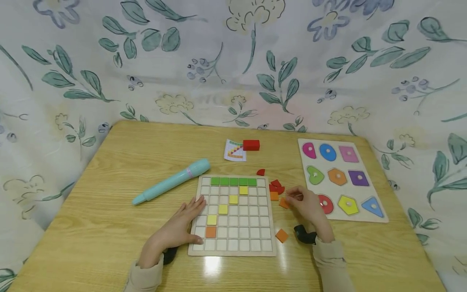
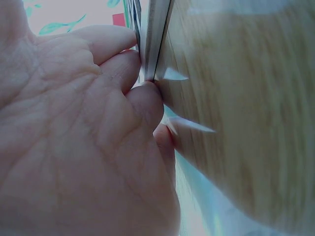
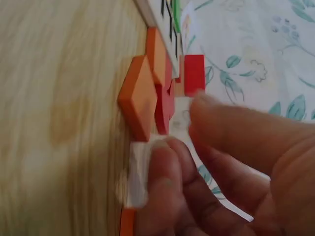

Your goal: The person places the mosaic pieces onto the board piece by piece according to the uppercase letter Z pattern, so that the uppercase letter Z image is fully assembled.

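My left hand point(image 1: 181, 228) lies at the left side of a wooden grid board point(image 1: 271, 227), fingers spread over its left edge and thumb near the lower left corner. In the left wrist view its palm faces the camera, fingertips at the board's edge. On the board are a row of green tiles point(image 1: 234, 181), a diagonal of yellow tiles point(image 1: 223, 209) and an orange tile point(image 1: 211, 232). My right hand point(image 1: 305, 204) is right of the board, fingertips beside a loose orange tile point(image 3: 139, 98). Thumb and fingers are apart, with nothing between them.
Red quarter-round pieces point(image 1: 276, 188) and another orange tile point(image 1: 274, 196) lie by the board's right edge. A separate orange tile point(image 1: 282, 235) is nearer me. Behind are a pattern card point(image 1: 233, 156) and red block point(image 1: 251, 145). A turquoise pen-shaped object point(image 1: 171, 182) lies left, a shape puzzle point(image 1: 344, 158) right.
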A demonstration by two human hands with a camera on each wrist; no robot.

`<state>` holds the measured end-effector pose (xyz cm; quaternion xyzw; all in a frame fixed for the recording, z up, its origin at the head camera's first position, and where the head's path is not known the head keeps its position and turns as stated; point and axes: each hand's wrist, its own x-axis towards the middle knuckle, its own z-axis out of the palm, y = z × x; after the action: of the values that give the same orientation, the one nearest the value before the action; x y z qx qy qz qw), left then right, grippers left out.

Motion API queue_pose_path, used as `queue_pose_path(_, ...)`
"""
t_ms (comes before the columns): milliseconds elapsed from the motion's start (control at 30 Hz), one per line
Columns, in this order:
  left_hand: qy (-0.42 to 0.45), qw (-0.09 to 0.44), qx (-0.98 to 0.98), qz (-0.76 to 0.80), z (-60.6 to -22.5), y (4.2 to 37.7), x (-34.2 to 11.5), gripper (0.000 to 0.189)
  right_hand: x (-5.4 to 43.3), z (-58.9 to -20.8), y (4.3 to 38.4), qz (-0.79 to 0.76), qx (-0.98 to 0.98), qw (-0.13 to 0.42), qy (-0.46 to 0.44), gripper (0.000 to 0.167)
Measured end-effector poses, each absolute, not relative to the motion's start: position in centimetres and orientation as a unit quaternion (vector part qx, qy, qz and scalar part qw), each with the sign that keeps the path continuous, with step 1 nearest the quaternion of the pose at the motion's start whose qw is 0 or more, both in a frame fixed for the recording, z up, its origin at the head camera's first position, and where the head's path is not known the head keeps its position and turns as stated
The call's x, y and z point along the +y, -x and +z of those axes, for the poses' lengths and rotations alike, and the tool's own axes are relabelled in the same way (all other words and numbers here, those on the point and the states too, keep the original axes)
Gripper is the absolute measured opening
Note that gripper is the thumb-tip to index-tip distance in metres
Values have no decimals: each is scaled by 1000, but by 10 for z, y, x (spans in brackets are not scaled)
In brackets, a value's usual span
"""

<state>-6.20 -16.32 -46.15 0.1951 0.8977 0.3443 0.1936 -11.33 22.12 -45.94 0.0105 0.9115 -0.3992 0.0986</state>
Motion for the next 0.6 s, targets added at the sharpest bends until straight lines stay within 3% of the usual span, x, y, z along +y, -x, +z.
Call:
queue_pose_path(200, -196, 194, 895, 350, -461, 62, -164, 104, 218, -464, 113, -363, 923, 127, 5, 28)
queue_pose_path(600, -195, 197, 894, 351, -460, 62, -164, 104, 220, -468, 115, -417, 905, 85, 1, 15)
